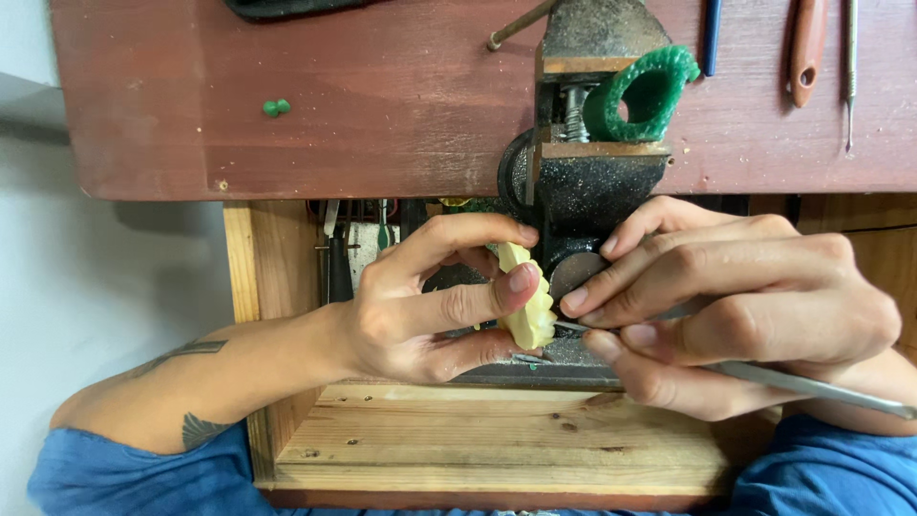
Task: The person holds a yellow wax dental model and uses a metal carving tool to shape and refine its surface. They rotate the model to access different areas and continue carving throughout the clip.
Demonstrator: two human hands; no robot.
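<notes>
Presently the pale yellow scalloped piece [528,301] sits pinched in the left hand [420,296], thumb on its lower edge and index finger across its upper face, held just in front of the small bench vise [592,182]. It looks like carving wax or a similar soft block, with a wavy ridged edge turned towards the right hand; I cannot tell the material for certain.

The right hand [735,306] is closed around a slim metal tool [812,387], its tip touching the ridged edge of the piece, its shaft running out past the wrist to the right.

My reading: the step in hand is shaping or scraping the scallops, one notch at a time. I judge the next stroke calls for a steady brace of both hands against the vise body, light pressure, and a small turn of the piece to bring up the neighbouring notch.

Outward: a green ring-shaped piece [642,94] is clamped upright in the vise jaws. Two small green beads [277,107] lie well apart on the reddish bench [382,96]. More hand tools [807,48] lie at the far right. Below, a light wooden tray [497,440] spans under both hands.
</notes>
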